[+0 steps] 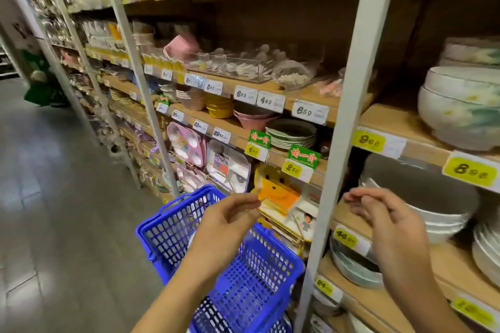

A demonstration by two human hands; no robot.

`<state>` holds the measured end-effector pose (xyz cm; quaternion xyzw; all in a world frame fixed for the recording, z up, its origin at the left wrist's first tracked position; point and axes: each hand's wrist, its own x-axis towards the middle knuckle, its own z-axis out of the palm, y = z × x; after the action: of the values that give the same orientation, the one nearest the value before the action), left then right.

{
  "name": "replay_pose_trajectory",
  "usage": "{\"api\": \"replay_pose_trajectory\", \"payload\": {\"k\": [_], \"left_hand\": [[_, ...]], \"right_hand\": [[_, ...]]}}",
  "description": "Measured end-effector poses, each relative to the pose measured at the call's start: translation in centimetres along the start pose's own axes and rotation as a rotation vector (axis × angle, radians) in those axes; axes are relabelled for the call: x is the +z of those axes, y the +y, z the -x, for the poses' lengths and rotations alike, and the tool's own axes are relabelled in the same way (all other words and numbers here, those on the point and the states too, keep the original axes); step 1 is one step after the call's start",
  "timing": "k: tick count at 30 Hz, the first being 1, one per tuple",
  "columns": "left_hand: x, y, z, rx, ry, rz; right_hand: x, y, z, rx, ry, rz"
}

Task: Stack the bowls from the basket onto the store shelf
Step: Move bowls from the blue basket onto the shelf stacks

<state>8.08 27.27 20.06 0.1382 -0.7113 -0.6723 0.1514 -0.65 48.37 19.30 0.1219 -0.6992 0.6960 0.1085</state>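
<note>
blue plastic, that's the basket [216,251], a lattice-sided shopping basket sitting low in front of the person, tight against the foot of the shelving. through the mesh i can't make out any bowl inside it. the left hand [230,222] hangs over the basket's far rim, fingers loosely curled, thumb and forefinger close together, holding nothing. the right hand [384,219] is up at the shelf [351,219], in front of the stack of bowls [433,205], its fingers bent and half-spread, also with nothing in it; whether the fingertips touch the nearest rim i can't tell.

those bowls are grey inside and white outside, nested one in another on the wooden board under a yellow price tag [470,170]. just right of them stands another white stack [487,254], cut off by the edge. one board up sit two pale bowls with a flower pattern [460,108]. on the board beneath, a shallow greyish dish [351,262] leans behind the right wrist. a white metal upright [343,121] divides this bay from the one to the left.
</note>
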Motion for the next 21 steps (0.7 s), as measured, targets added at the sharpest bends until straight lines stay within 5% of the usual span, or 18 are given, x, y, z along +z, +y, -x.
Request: {"api": "replay_pose_trajectory", "payload": {"k": [10,21], "left_hand": [[-14.0,-16.3,-6.1,-0.419,0.163,-0.326],[-17.9,-24.4,-17.3,-0.552,-0.077,-0.847]], "right_hand": [[15.7,17.6,3.7,0.756,-0.358,0.103],[26.7,30.0,1.8,1.192,-0.435,0.221]]}}
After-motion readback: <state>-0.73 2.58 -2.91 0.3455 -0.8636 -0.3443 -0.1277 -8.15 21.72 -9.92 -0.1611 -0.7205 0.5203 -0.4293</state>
